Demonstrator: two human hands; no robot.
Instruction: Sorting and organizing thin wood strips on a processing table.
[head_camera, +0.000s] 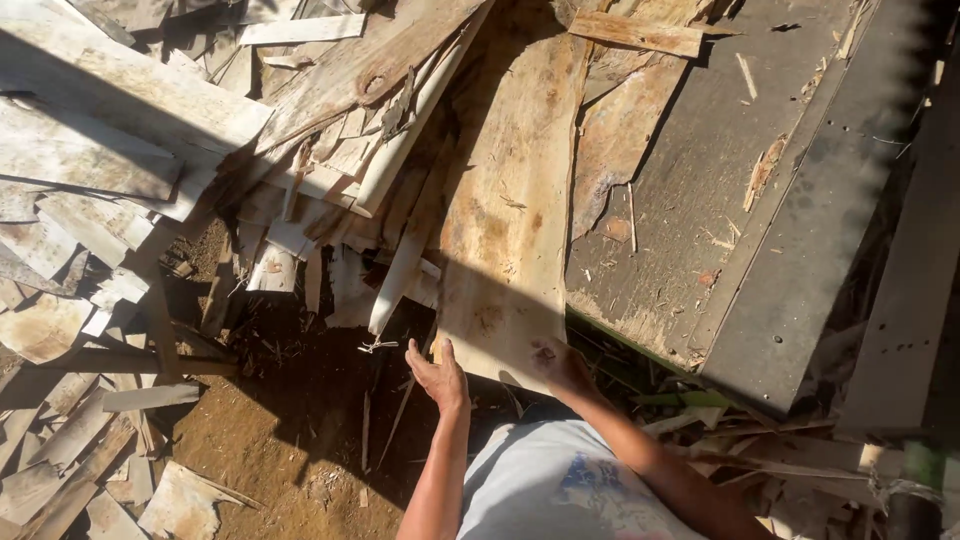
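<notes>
At the far left a heap of pale veneer scraps lies in overlapping layers on the bare brown ground, some pieces in sun and some in shade. Above them, broad weathered boards slope down toward the middle, where a tangle of curled strips and a rolled white veneer piece hangs over a dark hollow. Just below that roll the left hand is raised with its palm open and fingers loosely spread, holding nothing; it hovers just beside the lower left corner of a long veneer sheet. This sheet, light tan with darker stains, runs from the top of the view down to the person's front and leans against the pile. The right hand rests at the sheet's lower edge, fingers curled against it; whether it grips the edge or only presses on it cannot be told, as shadow covers the fingers. Below both arms a light shirt with a printed patch shows. To the right a dark, worn surface carries splinters and chips, and beyond it a grey metal rail runs diagonally, with more scrap strips beneath it.
</notes>
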